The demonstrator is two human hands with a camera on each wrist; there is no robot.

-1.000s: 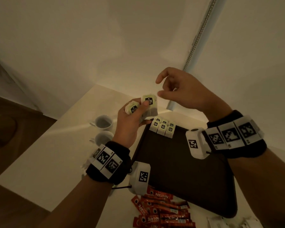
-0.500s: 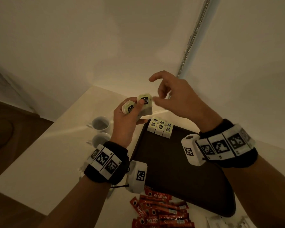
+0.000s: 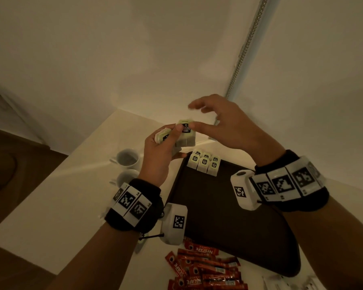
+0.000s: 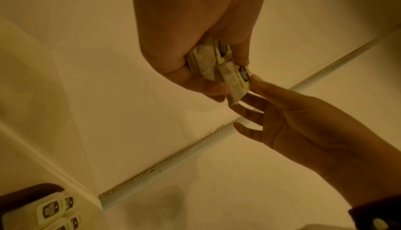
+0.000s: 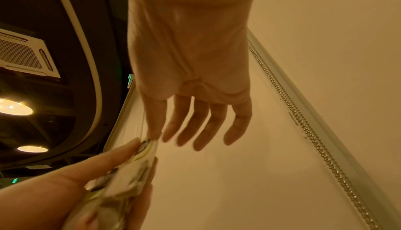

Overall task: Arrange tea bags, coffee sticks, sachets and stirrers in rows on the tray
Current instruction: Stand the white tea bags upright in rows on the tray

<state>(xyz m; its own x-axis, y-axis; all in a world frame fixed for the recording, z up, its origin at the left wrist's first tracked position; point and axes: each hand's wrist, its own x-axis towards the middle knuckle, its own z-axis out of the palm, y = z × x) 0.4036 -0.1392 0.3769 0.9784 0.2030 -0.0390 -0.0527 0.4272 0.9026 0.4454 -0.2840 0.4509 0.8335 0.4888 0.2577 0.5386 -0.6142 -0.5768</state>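
We've got the tray [image 3: 228, 216] on the tabletop [image 3: 50, 195], w/ a block of tea bags [image 3: 204, 163] in its far left corner. Two cups [image 3: 127, 159] sit just left of the tray, one behind the other. Coffee sticks [image 3: 203, 271] lie in a pile on the tabletop at the tray's near edge. Our left hand [image 3: 159, 151] holds more tea bags [image 3: 183, 133] above the far left corner, right hand [image 3: 228, 126] beside it.
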